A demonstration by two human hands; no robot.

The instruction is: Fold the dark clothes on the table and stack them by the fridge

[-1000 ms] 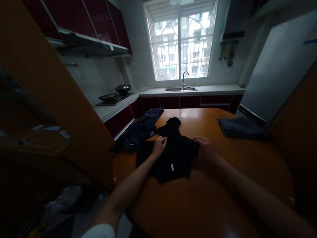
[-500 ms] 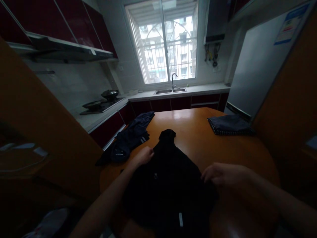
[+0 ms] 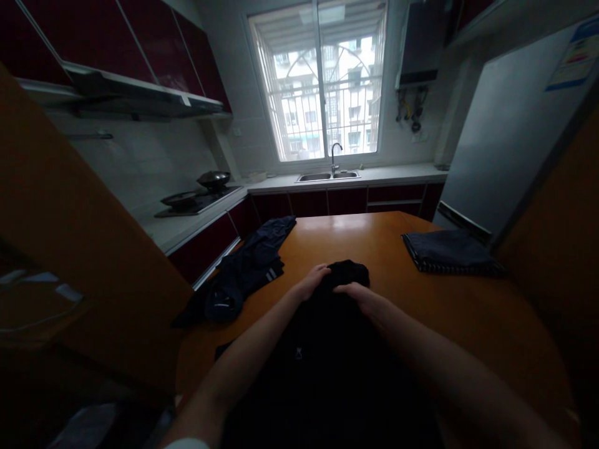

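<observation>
Left of the black garment (image 3: 337, 362) and well beyond it, two pans, the rear one (image 3: 214, 179) lidded, sit on a dark stove (image 3: 201, 202). Nearer, also to the garment's left, a rumpled navy garment (image 3: 255, 255) with two pale stripes trails over the edge of the wooden bench (image 3: 349, 237). Next comes the person's left hand (image 3: 312, 279), its grip clamped on the left side of the black garment's narrow, bunched far end. The black garment itself lies spread on the bench directly before the person, a small pale mark on its cloth. The right hand (image 3: 358, 293) is at the right side of that same end, its grip closed on the cloth, some fingers hidden in the folds. Well to the black garment's right, a folded dark cloth (image 3: 452, 249) with a patterned edge rests on the bench, and beyond that stands a pale refrigerator (image 3: 496, 125).
</observation>
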